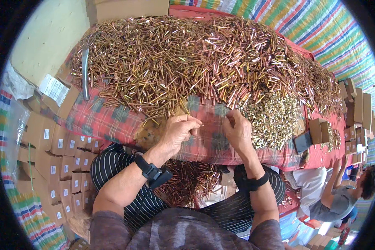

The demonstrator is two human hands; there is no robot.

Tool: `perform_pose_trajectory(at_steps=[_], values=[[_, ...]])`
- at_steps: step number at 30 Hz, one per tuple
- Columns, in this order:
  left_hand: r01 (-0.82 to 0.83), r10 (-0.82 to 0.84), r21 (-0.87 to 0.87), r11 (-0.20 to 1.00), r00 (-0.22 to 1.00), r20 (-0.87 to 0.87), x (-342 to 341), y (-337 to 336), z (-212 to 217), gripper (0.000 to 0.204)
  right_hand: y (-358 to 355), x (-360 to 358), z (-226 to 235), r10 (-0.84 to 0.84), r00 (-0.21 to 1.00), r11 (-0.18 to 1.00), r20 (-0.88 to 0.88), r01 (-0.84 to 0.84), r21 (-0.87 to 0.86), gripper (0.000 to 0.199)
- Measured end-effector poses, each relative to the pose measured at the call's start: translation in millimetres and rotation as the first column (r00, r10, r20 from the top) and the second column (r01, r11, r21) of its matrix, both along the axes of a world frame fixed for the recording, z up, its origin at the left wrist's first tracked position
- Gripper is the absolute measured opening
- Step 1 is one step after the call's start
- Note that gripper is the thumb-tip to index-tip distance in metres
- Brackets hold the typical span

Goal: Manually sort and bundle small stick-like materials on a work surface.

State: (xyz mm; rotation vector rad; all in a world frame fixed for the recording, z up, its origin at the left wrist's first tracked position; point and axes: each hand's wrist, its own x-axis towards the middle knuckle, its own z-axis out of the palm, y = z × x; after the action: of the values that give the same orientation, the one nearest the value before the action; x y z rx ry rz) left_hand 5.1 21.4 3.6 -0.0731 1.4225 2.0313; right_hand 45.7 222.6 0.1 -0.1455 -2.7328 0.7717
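Note:
My left hand (181, 130) is closed in a pinch above the plaid cloth; a small pale bit shows at its fingertips, too small to name. Just beyond its knuckles lie thin gold-coloured metal rods (148, 102), the near edge of a wide heap. My right hand (239, 132) is also closed, thumb against fingers, a short gap away from the left. What it grips, if anything, is hidden. Right beside it sits a mound of small, shiny, pale-gold metal pieces (275, 118). Both hands are over the red and green plaid cloth (210, 143).
A curved metal bar (85, 75) lies at the heap's left end. Stacked cartons (50, 166) stand at the left. A small open box (318, 130) and a dark block (302, 142) rest right of the mound. More rods (187, 181) lie below. Another person (337, 196) sits at right.

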Motion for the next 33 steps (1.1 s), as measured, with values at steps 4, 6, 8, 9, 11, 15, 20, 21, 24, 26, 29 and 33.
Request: perform_pose_trajectory(at_steps=[4,6,8,9,11,15,20,21,24,26,29,33], values=[[-0.001,-0.001,0.033,0.999,0.999,0.037,2.0,1.9,4.2,0.010,-22.2,6.1,16.0,0.121,0.991,0.801,0.060,-0.062,-0.595,0.009],[-0.008,0.006,0.031,0.999,0.999,0.050,2.4,2.3,5.7,0.011,-27.8,7.3,15.6,0.164,0.983,0.653,0.080,-0.047,-0.756,0.009],[-0.011,0.006,0.056,0.998,0.997,0.075,2.5,1.6,5.3,0.011,-32.9,9.3,17.1,0.214,0.973,0.540,0.083,-0.047,-0.841,0.011],[-0.012,0.008,0.056,0.998,0.997,0.075,2.8,1.3,5.7,0.011,-35.1,10.5,17.2,0.240,0.967,0.479,0.081,-0.045,-0.877,0.012],[-0.003,-0.004,0.070,0.998,0.995,0.102,3.5,1.5,6.6,0.011,-38.9,13.0,15.6,0.232,0.970,0.492,0.075,-0.051,-0.869,0.011],[-0.007,-0.003,0.079,0.997,0.992,0.128,3.9,3.9,5.8,0.010,-44.5,17.4,14.3,0.231,0.972,0.556,0.045,-0.094,-0.826,0.010],[-0.006,-0.003,0.052,0.999,0.985,0.170,2.9,1.9,9.7,0.001,-47.4,21.9,22.6,0.244,0.970,0.704,0.027,-0.158,-0.693,0.012],[-0.006,-0.003,0.053,0.999,0.985,0.170,2.3,2.0,10.2,0.001,-47.7,22.1,23.3,0.235,0.972,0.743,0.010,-0.172,-0.647,0.012],[-0.023,0.013,0.052,0.998,0.983,0.183,1.6,2.1,11.0,0.006,-47.4,20.9,16.5,0.264,0.963,0.667,-0.055,-0.224,-0.711,0.012],[-0.015,0.002,0.069,0.997,0.983,0.181,1.6,1.6,11.2,0.009,-46.4,21.5,13.1,0.265,0.963,0.646,-0.046,-0.212,-0.733,0.012],[-0.014,-0.001,0.083,0.996,0.984,0.181,1.6,-0.3,9.9,0.008,-49.2,23.0,19.1,0.259,0.966,0.617,-0.009,-0.173,-0.768,0.011],[0.010,-0.019,0.074,0.997,0.992,0.123,1.4,0.4,8.2,0.008,-50.5,23.0,16.2,0.204,0.979,0.634,-0.027,-0.153,-0.758,0.009]])
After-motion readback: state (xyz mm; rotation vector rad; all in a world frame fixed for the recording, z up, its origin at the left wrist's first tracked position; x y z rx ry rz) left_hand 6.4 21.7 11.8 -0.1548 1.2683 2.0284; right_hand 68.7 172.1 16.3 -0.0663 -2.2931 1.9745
